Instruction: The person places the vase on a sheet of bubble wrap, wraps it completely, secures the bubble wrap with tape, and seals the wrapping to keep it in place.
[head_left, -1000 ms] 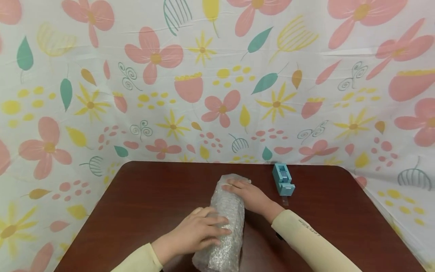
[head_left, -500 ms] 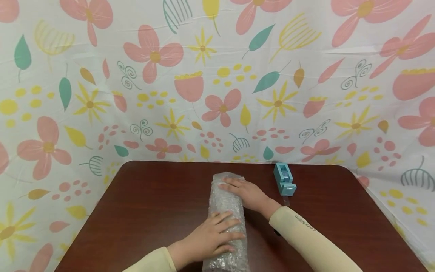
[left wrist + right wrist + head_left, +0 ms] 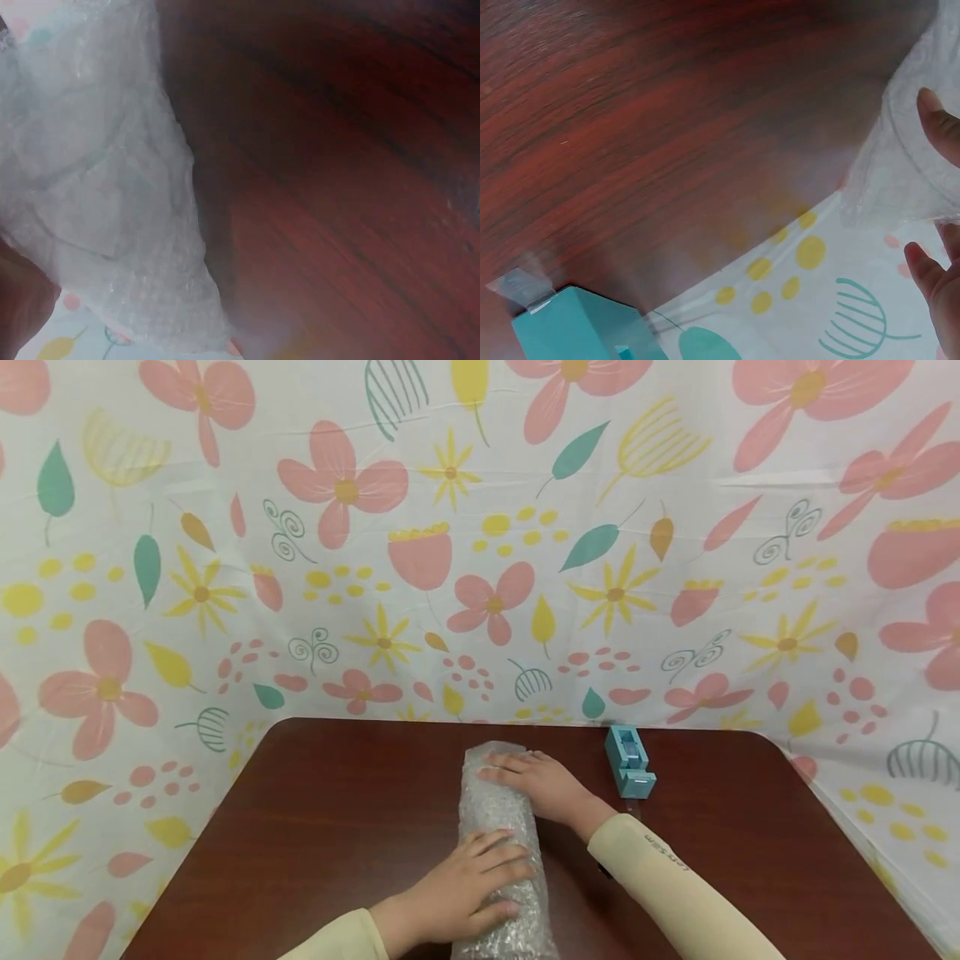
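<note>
A bubble-wrapped roll (image 3: 501, 852) is lying lengthwise at the middle of the dark wooden counter (image 3: 322, 810). The left hand (image 3: 465, 887) is pressing on its near end and the right hand (image 3: 542, 783) on its far end, fingers fairly straight, apparently not a closed grip. A teal tape dispenser (image 3: 628, 761) is sitting just right of the roll's far end, before a flowered cloth (image 3: 480, 543).

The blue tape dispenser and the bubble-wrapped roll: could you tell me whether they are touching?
Apart. The head view shows bare table between the tape dispenser and the bubble-wrapped roll, with the right hand lying across the roll's far end.
</note>
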The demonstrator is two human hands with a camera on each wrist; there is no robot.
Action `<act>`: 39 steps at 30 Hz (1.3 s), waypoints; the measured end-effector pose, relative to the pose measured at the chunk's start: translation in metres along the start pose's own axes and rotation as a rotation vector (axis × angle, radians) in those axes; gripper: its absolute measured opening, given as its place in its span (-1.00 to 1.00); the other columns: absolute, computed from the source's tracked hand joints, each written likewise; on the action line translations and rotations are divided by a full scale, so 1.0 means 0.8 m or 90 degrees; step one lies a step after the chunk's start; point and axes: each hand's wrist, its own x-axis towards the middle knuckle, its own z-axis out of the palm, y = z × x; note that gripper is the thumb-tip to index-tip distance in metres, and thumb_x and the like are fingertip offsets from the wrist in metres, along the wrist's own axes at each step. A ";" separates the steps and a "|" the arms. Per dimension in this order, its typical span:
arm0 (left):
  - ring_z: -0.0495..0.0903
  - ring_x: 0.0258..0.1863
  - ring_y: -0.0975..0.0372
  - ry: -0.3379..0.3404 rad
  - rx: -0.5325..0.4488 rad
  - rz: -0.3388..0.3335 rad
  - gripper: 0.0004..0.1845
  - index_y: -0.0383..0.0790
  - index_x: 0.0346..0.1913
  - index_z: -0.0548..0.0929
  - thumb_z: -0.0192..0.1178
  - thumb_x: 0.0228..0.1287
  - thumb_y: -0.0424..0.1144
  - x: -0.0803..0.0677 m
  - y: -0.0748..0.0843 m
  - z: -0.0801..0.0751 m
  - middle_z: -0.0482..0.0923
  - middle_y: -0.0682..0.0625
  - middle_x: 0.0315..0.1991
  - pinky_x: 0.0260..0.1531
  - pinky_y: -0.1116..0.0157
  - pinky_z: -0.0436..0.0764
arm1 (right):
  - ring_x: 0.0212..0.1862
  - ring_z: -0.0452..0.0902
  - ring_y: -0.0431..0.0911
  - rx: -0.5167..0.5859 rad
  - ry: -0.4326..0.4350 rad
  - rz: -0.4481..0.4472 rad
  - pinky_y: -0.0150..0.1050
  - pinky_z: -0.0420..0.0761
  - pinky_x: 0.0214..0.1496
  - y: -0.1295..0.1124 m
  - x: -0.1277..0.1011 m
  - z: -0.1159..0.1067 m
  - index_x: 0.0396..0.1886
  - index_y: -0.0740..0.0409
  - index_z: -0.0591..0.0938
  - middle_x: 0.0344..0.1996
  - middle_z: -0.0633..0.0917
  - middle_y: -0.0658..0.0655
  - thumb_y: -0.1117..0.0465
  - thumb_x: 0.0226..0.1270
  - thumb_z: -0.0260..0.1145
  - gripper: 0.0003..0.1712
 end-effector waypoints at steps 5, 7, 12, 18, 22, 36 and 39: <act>0.37 0.52 0.02 0.004 -0.007 -0.005 -0.59 0.04 0.33 0.51 -0.23 0.69 0.01 -0.001 -0.002 -0.002 0.48 0.07 0.41 0.32 -0.19 0.53 | 0.38 0.55 0.07 -0.004 0.011 0.022 0.22 0.62 0.27 -0.001 0.000 0.001 0.51 -0.22 0.41 0.48 0.49 0.01 0.50 0.27 0.38 -0.11; 0.37 0.52 0.03 0.008 0.015 -0.005 -0.60 0.05 0.32 0.52 -0.24 0.69 0.00 0.000 -0.001 -0.001 0.48 0.08 0.41 0.31 -0.18 0.53 | 0.37 0.56 0.07 -0.005 0.021 0.023 0.21 0.63 0.26 -0.001 0.000 0.002 0.51 -0.21 0.42 0.47 0.50 0.00 0.51 0.26 0.38 -0.11; 0.37 0.52 0.04 0.013 0.035 -0.009 -0.62 0.06 0.30 0.52 -0.22 0.69 -0.02 0.003 -0.002 0.001 0.48 0.09 0.40 0.33 -0.15 0.52 | 0.36 0.57 0.07 -0.002 0.028 0.027 0.21 0.64 0.24 0.001 0.000 0.002 0.50 -0.18 0.43 0.46 0.51 0.02 0.50 0.25 0.40 -0.12; 0.39 0.49 0.04 0.031 0.031 -0.009 -0.63 0.07 0.30 0.52 -0.22 0.69 -0.04 0.003 -0.004 0.005 0.49 0.09 0.39 0.32 -0.14 0.53 | 0.42 0.50 0.15 0.023 -0.020 0.060 0.27 0.58 0.30 0.000 0.003 0.000 0.59 -0.10 0.31 0.52 0.44 0.07 0.40 0.33 0.38 -0.12; 0.41 0.48 0.05 0.041 0.037 0.000 -0.64 0.07 0.30 0.52 -0.21 0.69 -0.05 0.003 -0.005 0.007 0.50 0.10 0.39 0.31 -0.12 0.54 | 0.42 0.50 0.14 0.027 -0.021 0.071 0.25 0.60 0.29 -0.001 0.004 -0.002 0.58 -0.04 0.32 0.51 0.45 0.09 0.40 0.34 0.38 -0.15; 0.44 0.45 0.10 0.065 0.047 0.004 -0.66 0.09 0.27 0.53 -0.18 0.68 -0.07 0.003 -0.005 0.010 0.51 0.12 0.35 0.28 -0.08 0.56 | 0.39 0.54 0.10 0.120 -0.030 0.090 0.17 0.63 0.28 0.013 0.009 -0.001 0.54 -0.03 0.37 0.41 0.55 0.16 0.30 0.32 0.44 -0.18; 0.46 0.43 0.11 0.080 0.058 0.003 -0.69 0.10 0.24 0.55 -0.14 0.67 -0.07 0.003 -0.004 0.013 0.53 0.12 0.33 0.29 -0.04 0.55 | 0.35 0.56 0.14 0.172 -0.033 0.130 0.13 0.63 0.28 0.017 0.006 0.003 0.55 0.06 0.34 0.39 0.57 0.23 0.12 0.25 0.52 -0.09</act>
